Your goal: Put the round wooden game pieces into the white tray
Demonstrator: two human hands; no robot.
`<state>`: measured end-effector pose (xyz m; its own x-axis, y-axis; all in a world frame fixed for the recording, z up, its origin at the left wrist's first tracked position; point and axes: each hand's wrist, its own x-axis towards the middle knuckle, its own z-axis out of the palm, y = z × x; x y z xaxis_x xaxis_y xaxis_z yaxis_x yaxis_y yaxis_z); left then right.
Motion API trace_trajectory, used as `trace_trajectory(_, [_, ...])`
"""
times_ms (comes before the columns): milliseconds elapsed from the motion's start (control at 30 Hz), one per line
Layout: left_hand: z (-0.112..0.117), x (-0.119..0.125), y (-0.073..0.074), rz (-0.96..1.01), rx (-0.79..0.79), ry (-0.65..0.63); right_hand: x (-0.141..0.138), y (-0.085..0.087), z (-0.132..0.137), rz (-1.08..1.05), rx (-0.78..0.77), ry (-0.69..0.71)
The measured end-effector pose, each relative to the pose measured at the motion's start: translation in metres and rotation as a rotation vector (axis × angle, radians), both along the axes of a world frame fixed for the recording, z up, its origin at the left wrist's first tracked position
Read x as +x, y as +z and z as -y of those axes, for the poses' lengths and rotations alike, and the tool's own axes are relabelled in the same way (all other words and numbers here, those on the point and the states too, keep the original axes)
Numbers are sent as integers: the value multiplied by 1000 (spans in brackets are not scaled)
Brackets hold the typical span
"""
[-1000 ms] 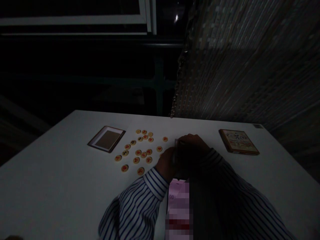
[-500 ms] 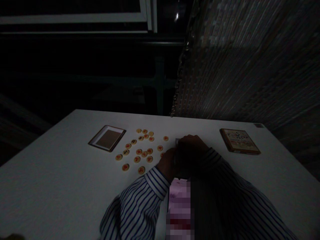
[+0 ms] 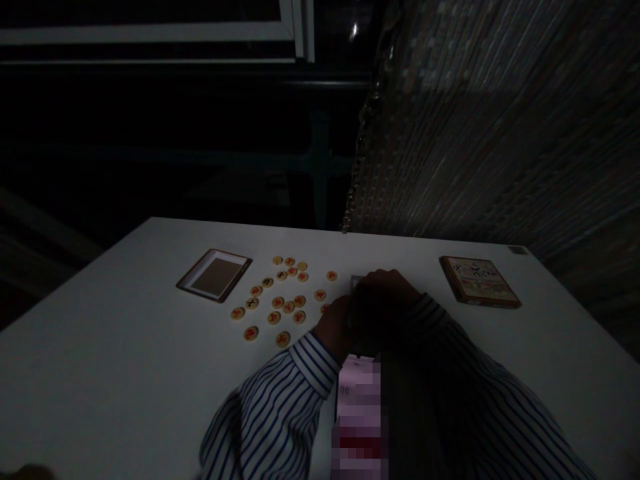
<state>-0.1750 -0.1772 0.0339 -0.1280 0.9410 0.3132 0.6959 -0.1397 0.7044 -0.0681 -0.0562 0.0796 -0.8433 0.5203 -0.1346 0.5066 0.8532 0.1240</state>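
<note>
The left hand (image 3: 333, 328) and right hand (image 3: 387, 288) meet mid-table around a thin dark flat piece (image 3: 353, 293) stood on edge, likely to steady it (the shadow hides how far the fingers close). Round pale wooden discs (image 3: 280, 303) lie face-up just beside them on the white table (image 3: 125, 373).

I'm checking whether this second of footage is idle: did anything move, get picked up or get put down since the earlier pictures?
Nothing visibly changed. The left hand and right hand stay close together at a small dark thing, too dim to identify. The round pieces, the tray and the box lie where they were on the table.
</note>
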Motion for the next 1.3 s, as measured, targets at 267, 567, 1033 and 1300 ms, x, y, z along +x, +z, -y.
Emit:
trace_trajectory(267, [1,1,4,34,-55,-1,1,0,0,7,-4,28])
trace_trajectory(567, [4,0,9,45,-57,-18,-1,7,4,31,-39,10])
trace_trajectory(1033, [0,0,4,30,-29,-22,-1,3,5,14,-54,39])
trace_trajectory(1300, [1,0,7,59,-54,-21,-1,4,3,16,-46,59])
